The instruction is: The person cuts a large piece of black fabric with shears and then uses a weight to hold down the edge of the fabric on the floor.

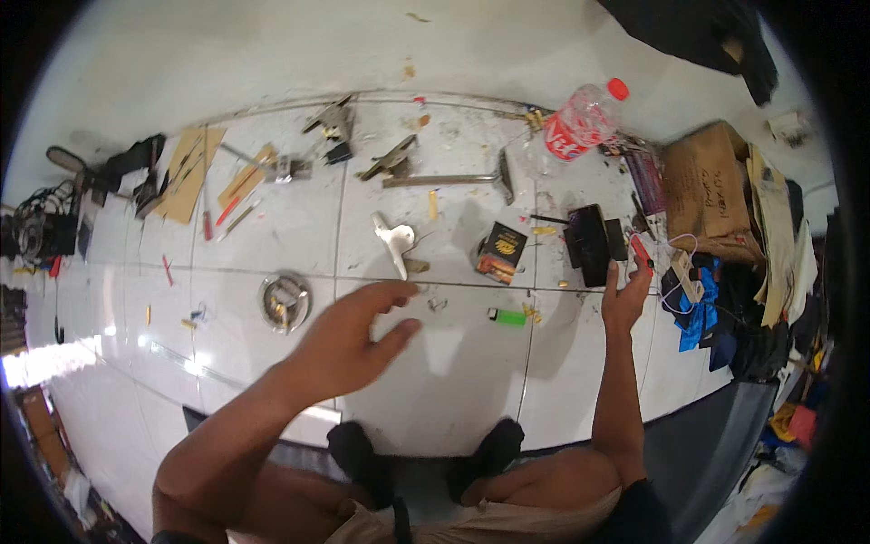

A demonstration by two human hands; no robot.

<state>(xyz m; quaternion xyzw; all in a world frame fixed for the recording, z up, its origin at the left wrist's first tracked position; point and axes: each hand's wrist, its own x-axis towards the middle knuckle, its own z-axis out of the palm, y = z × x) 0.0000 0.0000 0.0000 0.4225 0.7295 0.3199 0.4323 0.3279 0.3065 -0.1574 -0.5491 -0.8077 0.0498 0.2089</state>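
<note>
My left hand (358, 335) hovers over the white tiles with thumb and fingers apart, holding nothing. Just beyond its fingertips lies a white curved plastic piece (394, 240). My right hand (625, 295) reaches forward on the right, its thumb apart from the fingers. The thumb tip is beside a black phone (587, 245), and the other fingertips meet a small red object (641, 251); whether they touch it, I cannot tell. Between the hands are a dark cigarette pack (502, 253) and a green lighter (507, 316).
A metal ashtray (285, 302) sits left of my left hand. Metal brackets (390, 159) and a metal bar (444, 180) lie farther back. A plastic bottle (584, 122) stands near the wall. At right are a cardboard box (711, 186) and a power strip (686, 276) with a cable.
</note>
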